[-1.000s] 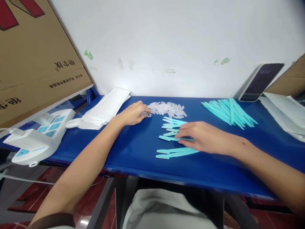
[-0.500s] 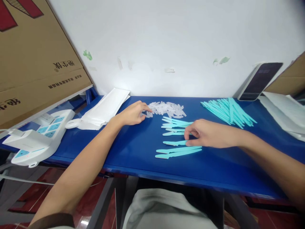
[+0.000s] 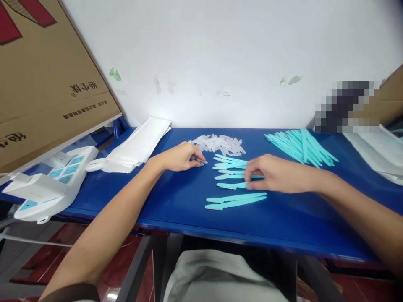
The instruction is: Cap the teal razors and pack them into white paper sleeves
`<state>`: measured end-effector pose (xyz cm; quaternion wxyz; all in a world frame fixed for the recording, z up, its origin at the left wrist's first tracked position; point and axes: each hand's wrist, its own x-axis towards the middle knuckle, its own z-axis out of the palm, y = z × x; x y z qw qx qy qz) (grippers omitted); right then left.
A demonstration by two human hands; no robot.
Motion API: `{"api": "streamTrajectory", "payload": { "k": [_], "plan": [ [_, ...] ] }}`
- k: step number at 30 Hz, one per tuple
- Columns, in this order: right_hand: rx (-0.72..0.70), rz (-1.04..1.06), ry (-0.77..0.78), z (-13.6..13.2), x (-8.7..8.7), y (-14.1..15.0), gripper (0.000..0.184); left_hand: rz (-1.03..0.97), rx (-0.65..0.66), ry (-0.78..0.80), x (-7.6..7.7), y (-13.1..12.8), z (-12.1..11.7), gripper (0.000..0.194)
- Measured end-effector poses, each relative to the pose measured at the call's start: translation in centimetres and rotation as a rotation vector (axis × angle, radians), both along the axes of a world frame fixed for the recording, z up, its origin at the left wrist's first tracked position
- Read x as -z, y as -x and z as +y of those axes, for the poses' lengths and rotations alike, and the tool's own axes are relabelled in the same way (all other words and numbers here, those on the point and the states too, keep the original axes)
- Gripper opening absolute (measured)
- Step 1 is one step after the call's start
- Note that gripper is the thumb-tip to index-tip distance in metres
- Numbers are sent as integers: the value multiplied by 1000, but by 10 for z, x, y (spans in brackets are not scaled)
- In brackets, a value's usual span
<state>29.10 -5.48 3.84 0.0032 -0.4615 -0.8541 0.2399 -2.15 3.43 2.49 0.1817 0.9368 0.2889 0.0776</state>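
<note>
My left hand [image 3: 185,157] has its fingertips pinched on a small translucent blade cover [image 3: 204,162], just in front of a loose pile of blade covers [image 3: 217,143]. My right hand [image 3: 267,173] grips the handle of a teal eyebrow razor [image 3: 231,186], whose blade end points left towards my left hand. Several more teal razors [image 3: 231,159] lie side by side behind it, their handles partly hidden by my right hand. Nearer to me lie two razors [image 3: 236,201], almost parallel. A heap of teal razors [image 3: 300,144] is at the back right.
A blue table [image 3: 185,201] runs along a white wall [image 3: 201,54]. White envelopes [image 3: 141,144] and a power strip [image 3: 69,172] with plugged-in adapters lie on the left, beside a large cardboard box [image 3: 47,84]. White sheets [image 3: 374,155] lie far right, near a pixelated patch.
My left hand has come away from the pile, slightly right and towards me, with a blade cover in its fingertips. My right hand has barely shifted, still on the razor.
</note>
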Motion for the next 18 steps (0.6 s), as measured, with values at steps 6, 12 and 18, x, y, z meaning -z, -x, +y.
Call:
{"api": "streamTrajectory", "payload": {
  "k": [6,12,18],
  "plan": [
    [-29,-30,1,3,-4,-8,32,-14,92,180,-5,-12,-17,21],
    [-49,-105,120,12,-11,-12,28,38,116,202,-8,-14,-20,17],
    [-52,-100,27,11,-5,-16,23,-21,153,180,-4,-15,-17,14]
  ]
}}
